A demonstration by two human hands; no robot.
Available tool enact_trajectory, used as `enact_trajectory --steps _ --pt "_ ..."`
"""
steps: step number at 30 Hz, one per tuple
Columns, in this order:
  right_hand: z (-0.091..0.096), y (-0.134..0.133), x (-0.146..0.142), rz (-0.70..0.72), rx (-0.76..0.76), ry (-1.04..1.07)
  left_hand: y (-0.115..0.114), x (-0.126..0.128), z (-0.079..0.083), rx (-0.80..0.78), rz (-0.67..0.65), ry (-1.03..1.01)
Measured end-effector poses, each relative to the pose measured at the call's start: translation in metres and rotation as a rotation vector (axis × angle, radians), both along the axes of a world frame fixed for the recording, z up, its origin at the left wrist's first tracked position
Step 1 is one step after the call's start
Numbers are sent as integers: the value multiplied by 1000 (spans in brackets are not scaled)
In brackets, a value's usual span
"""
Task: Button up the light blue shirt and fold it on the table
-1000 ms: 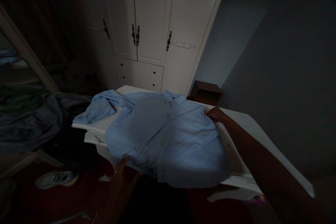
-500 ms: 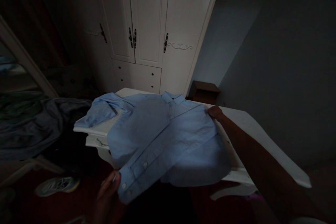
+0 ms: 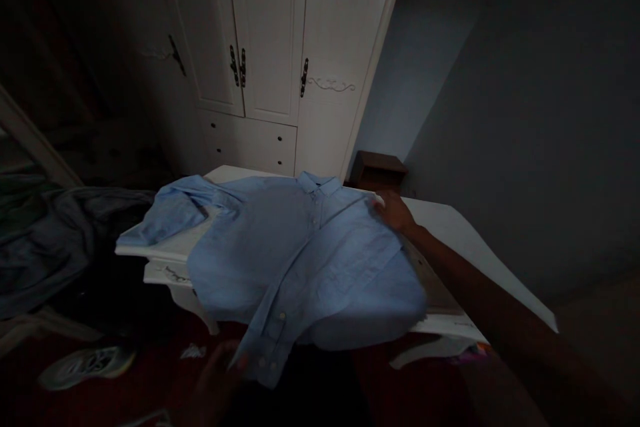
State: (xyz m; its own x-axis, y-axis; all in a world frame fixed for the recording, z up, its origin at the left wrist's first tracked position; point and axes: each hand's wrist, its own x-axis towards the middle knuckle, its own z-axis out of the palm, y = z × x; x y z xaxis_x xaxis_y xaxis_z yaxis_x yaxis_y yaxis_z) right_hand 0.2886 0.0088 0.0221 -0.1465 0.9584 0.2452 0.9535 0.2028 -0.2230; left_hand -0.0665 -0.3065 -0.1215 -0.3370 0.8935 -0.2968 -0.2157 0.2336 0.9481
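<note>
Shirt sleeve (image 3: 305,280) drawn across the front, one hand at each end

A light-blue button-up shirt (image 3: 270,227) lies spread on a white table (image 3: 445,227), its collar (image 3: 323,185) at the far side and its lower part reaching past the near edge. One sleeve slants over the front, its buttoned cuff (image 3: 267,355) hanging beyond the hem (image 3: 365,341); the other sleeve (image 3: 173,217) lies bent out to the left.

The left hand (image 3: 219,373) meets the cuff's edge, but blur and dark hide whether its fingers pinch the cloth. The right hand (image 3: 395,213) touches the shirt at the shoulder, fingers close together; whether they clamp the fabric cannot be made out.

To lay this sleeve well, the right hand should probably keep the shoulder steady while the left draws the cuff gently in line, without tugging the collar askew. Creases are likely to gather along the slant, so smoothing outward from the shoulder seems wise.
</note>
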Motion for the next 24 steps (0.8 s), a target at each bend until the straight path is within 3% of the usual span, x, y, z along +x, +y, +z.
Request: enact_trajectory --steps 3,8,12,19,22,24 --pt "-16 -12 -13 205 19 -139 11 -3 3 59 4 247" --pt "-48 -19 -30 204 -77 -184 29 6 0 93 -45 694" --pt "-54 -18 -28 197 -102 -162 40 13 -7 172 -12 907" --pt "-53 -20 -24 196 -92 -165 51 14 -5 316 -24 1079" --pt "-53 -20 -24 194 -74 -186 47 9 11 317 -55 1058" --pt "-53 -20 -24 199 -63 -195 44 5 27 241 -80 931"
